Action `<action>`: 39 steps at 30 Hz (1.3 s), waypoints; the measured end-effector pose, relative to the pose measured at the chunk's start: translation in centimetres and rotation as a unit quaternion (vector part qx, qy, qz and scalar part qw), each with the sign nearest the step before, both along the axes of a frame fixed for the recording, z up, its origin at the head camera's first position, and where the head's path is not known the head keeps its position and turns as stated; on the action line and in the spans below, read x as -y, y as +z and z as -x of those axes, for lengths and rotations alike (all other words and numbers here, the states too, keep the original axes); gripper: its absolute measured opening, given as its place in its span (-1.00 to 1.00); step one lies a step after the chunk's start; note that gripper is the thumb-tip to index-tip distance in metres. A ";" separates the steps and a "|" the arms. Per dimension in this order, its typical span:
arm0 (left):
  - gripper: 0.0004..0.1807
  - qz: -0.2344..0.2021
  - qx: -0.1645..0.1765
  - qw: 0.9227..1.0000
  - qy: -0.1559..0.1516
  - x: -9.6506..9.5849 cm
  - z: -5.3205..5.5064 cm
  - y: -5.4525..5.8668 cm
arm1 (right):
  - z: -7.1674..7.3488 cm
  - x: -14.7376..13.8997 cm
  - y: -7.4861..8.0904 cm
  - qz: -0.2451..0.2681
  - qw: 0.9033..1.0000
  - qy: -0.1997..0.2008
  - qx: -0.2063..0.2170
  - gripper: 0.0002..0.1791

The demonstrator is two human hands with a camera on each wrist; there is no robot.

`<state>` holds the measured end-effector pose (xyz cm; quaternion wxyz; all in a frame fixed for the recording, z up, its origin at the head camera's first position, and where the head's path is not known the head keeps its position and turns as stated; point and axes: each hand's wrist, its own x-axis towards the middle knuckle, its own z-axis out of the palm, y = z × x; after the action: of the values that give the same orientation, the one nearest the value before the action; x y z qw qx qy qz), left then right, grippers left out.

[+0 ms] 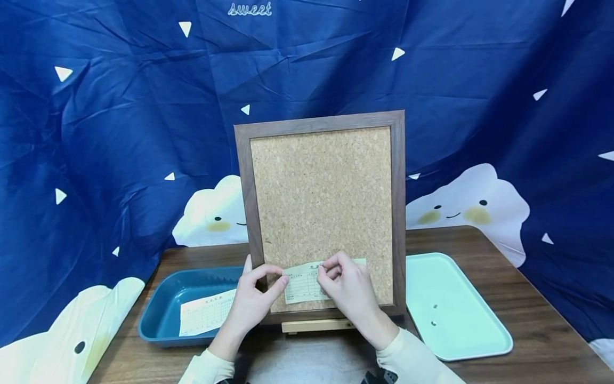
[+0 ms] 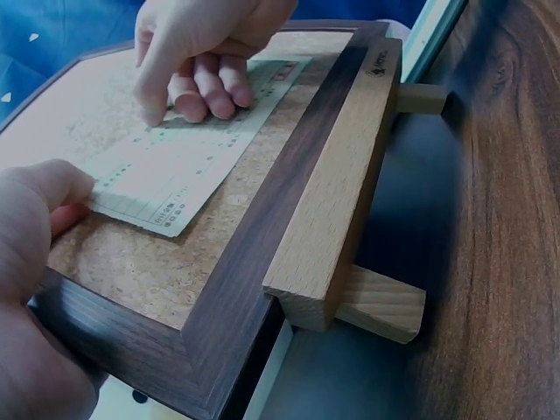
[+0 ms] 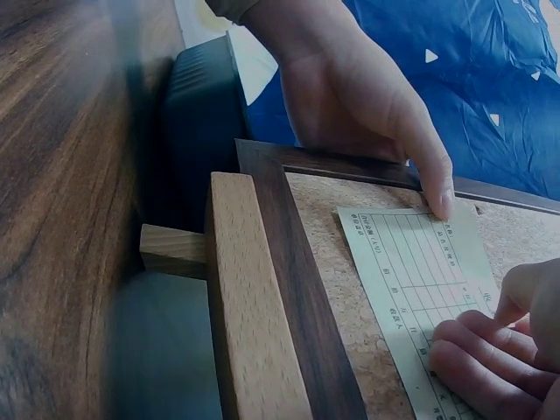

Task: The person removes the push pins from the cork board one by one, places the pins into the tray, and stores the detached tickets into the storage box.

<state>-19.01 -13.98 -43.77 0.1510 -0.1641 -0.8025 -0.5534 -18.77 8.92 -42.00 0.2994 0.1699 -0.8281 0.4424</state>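
Observation:
A framed corkboard [image 1: 326, 197] leans upright on a small wooden easel [image 1: 316, 326]. Low on its cork lies a pale green printed paper slip [image 1: 298, 288]. My left hand [image 1: 252, 296] pinches the slip's left edge between thumb and forefinger, close by the frame's left side. At the slip's upper edge, my right hand [image 1: 349, 282] has thumb and forefinger brought together against the paper, its other fingers [image 3: 481, 367] curled over the print. Those fingertips hide whatever small thing is between them. The left wrist view shows the slip [image 2: 166, 175] flat along the lower cork.
A blue tray [image 1: 150, 325] at left holds another printed slip [image 1: 203, 313]. On the right, a mint green tray [image 1: 460, 298] carries two small metallic bits [image 1: 434, 323]. The easel's ledge [image 2: 341, 184] juts out under the frame. A blue curtain [image 1: 120, 133] hangs behind the table.

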 end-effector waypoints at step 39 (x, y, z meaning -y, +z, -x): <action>-0.90 -0.001 0.013 1.000 0.013 0.1 0.2 0.3 | 0.2 -0.1 0.1 -0.006 1.000 0.006 -0.027 -0.79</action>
<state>-19.23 -14.08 -43.45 0.1482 -0.1463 -0.8058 -0.5543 -18.96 8.97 -41.90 0.3181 0.1886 -0.8215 0.4340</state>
